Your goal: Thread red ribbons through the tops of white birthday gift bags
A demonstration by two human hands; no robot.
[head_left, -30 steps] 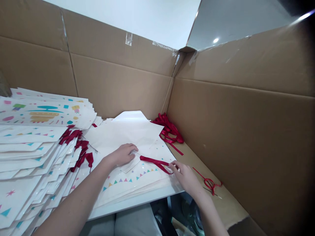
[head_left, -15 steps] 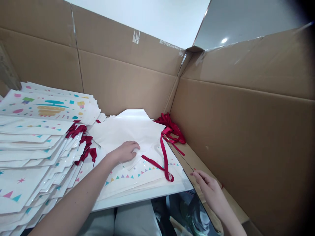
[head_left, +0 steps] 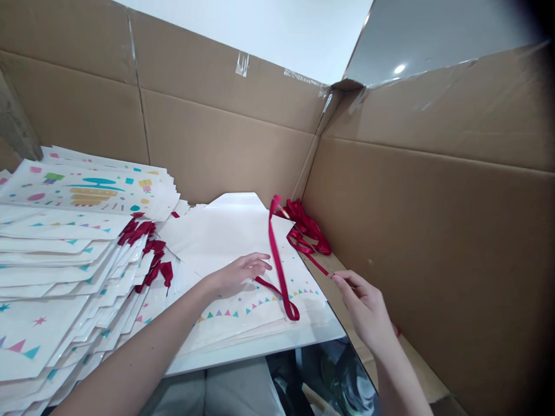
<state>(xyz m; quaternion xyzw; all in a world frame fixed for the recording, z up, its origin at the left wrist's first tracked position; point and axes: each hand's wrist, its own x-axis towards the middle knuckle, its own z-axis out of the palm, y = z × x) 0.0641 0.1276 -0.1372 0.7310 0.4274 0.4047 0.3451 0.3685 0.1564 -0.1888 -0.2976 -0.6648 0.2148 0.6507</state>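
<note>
My right hand point(head_left: 362, 300) pinches the end of a red ribbon that runs back to a red ribbon pile point(head_left: 310, 228) in the box corner. Over the printed white sheets point(head_left: 225, 231), my left hand point(head_left: 243, 274) has its fingers apart, close to the end of a looped red ribbon point(head_left: 277, 260). That loop stands up from the sheets, its top near the pile and its fold near the sheets' front edge. Colored triangles and stars decorate the top sheet.
A tall stack of printed white bags point(head_left: 65, 248) with red ribbon pieces point(head_left: 151, 254) fills the left side. Cardboard walls point(head_left: 411, 231) rise behind and to the right. Below the front edge, clear plastic items point(head_left: 351, 381) are visible.
My right hand has moved up and now pinches a ribbon end. My left hand has shifted right and its fingers have spread. The looped ribbon's upper part has risen and moved left.
</note>
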